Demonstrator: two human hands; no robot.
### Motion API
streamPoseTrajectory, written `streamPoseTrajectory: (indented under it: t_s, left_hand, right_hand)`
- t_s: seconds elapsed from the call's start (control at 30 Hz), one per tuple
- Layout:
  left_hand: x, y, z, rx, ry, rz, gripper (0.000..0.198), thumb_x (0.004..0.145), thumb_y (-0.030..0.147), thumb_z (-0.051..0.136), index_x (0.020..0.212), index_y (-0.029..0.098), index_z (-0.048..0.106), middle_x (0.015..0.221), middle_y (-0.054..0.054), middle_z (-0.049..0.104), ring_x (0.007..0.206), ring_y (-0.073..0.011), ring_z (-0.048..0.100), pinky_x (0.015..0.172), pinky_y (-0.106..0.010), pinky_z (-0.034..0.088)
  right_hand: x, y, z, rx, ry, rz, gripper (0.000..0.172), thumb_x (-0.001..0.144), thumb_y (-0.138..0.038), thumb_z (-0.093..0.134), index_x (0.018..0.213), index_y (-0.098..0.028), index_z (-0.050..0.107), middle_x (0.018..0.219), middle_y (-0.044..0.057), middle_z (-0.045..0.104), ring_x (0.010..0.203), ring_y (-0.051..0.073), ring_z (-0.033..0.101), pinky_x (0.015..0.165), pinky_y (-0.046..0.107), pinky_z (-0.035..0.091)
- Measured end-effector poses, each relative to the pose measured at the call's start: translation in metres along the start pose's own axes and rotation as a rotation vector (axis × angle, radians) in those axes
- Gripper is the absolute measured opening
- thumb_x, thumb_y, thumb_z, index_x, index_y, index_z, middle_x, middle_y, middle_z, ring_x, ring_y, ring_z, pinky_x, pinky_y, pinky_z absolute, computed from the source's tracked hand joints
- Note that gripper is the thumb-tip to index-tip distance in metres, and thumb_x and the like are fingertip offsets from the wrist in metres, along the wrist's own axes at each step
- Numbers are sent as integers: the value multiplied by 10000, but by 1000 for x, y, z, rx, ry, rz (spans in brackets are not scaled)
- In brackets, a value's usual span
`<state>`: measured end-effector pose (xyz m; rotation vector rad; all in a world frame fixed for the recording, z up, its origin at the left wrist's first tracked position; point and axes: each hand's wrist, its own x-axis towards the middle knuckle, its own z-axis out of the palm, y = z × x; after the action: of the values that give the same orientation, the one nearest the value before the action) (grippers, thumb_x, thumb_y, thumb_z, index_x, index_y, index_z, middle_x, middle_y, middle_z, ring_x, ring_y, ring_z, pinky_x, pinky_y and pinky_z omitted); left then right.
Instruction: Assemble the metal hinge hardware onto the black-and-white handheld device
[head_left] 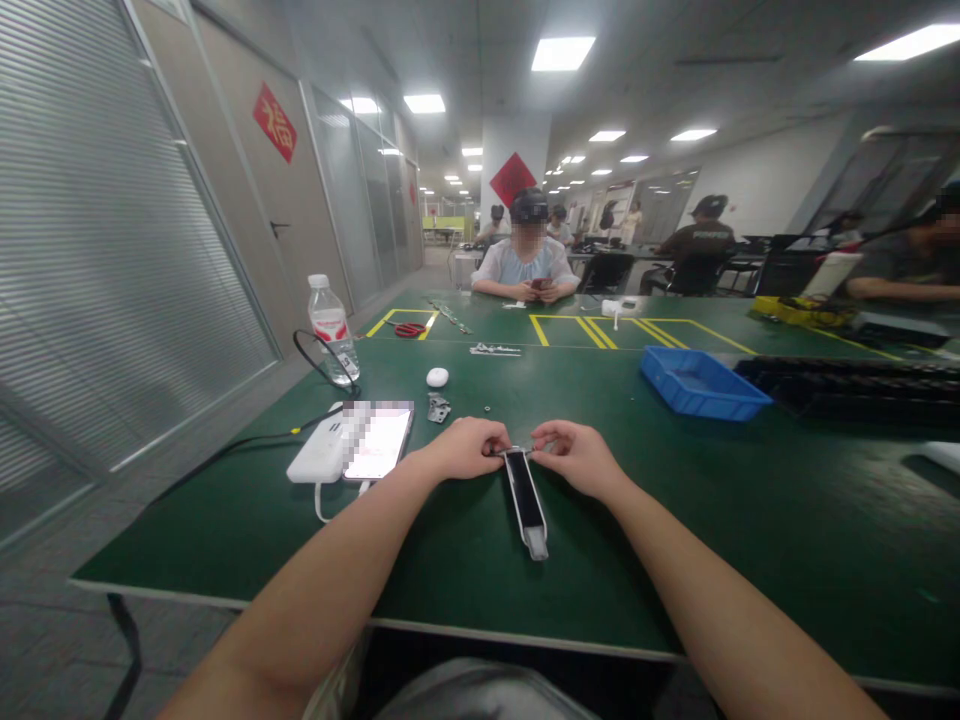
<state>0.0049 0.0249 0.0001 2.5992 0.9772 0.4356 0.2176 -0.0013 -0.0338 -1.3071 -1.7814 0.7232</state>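
A long narrow black part with metal ends (526, 500) lies on the green table (750, 520), running toward me. My left hand (465, 447) and my right hand (574, 455) meet at its far end. Both hands have their fingers curled and pinched on that metal end from either side. A small metal bracket (438, 407) and a tiny ring (487, 409) lie just beyond my left hand.
A phone (379, 440) and white power bank (321, 455) with cables lie to the left, near a water bottle (332, 330) and a white round object (437, 377). A blue tray (701, 383) and black trays (862, 385) sit right. A person (525, 265) sits across; red scissors (409, 329) lie far.
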Motion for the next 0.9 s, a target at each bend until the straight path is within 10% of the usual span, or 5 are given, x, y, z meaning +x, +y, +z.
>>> streamPoseTrajectory:
  t_s: [0.9]
  left_hand:
    - [0,3,-2,27,-11,19,189,729,213,580,903,186,649,760,0,624,697,-125,563,633,-196,414]
  right_hand:
    - [-4,-9,1,-250,18,-111,204,701,-258,667,896,-202,690,777,10,686,533,104,528,571,241,434]
